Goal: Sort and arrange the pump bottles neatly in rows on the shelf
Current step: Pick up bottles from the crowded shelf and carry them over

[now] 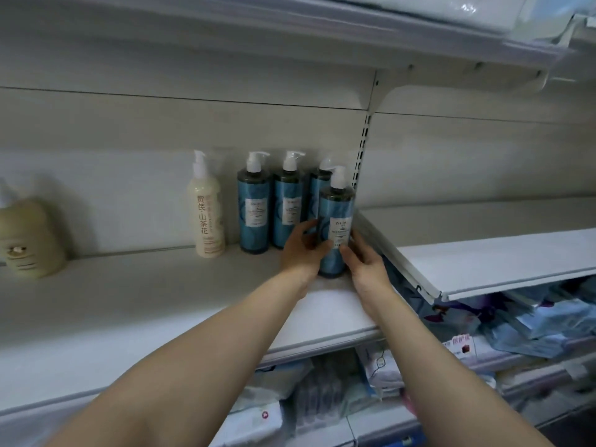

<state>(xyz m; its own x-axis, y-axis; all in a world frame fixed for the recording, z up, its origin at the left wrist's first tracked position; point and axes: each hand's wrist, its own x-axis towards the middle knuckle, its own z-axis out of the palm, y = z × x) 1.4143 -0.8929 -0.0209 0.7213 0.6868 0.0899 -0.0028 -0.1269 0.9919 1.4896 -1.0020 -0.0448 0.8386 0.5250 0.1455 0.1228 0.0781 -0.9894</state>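
Note:
A blue pump bottle (337,217) stands upright on the white shelf (161,304), near its right end and in front of the back row. My left hand (301,250) grips its left side and my right hand (364,259) grips its right side low down. Three more blue pump bottles stand in a row against the back wall: one at the left (253,208), one in the middle (288,204), and one (317,188) partly hidden behind the held bottle. A tall cream pump bottle (206,211) stands left of them.
A squat yellowish bottle (29,240) sits at the far left of the shelf. A lower white shelf board (496,262) adjoins on the right, past a slotted upright (362,140). Packaged goods (322,398) fill the shelf below. Another shelf (290,24) hangs overhead.

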